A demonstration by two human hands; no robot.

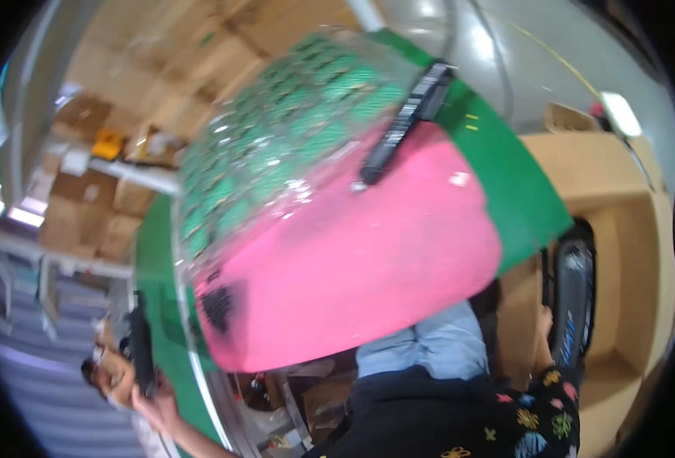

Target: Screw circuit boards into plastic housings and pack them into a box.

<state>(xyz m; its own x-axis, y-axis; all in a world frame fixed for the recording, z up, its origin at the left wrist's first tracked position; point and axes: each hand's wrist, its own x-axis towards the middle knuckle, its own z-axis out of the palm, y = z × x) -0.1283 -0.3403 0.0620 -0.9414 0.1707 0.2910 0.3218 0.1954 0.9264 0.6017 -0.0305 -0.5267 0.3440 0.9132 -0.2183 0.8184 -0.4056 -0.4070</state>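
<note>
Station status: pieces out at both hands, handling under way

Far left: the left hand (156, 404) has its fingers closed around the lower end of a long black piece (142, 343), held upright beside the green table (518, 179). Blur hides its details.

Left to centre: a patch of small black bits (218, 307) lies at the left end of the pink mat (368, 259). Behind it, a clear ribbed tray (292, 126) overlaps the mat; its contents are too blurred to confirm.

Centre: a black tool-like piece (400, 126) lies slantwise across the tray edge and mat, not held.

Right: the right hand (545, 320) is at the edge of a long dark object (574, 278) at the near side of the open carton (635, 282). Cannot tell whether the fingers grip it.

Progress, as judged: partway. The left piece is picked up but not set down; the centre piece remains on the mat; the object at the carton cannot be confirmed as placed.
</note>
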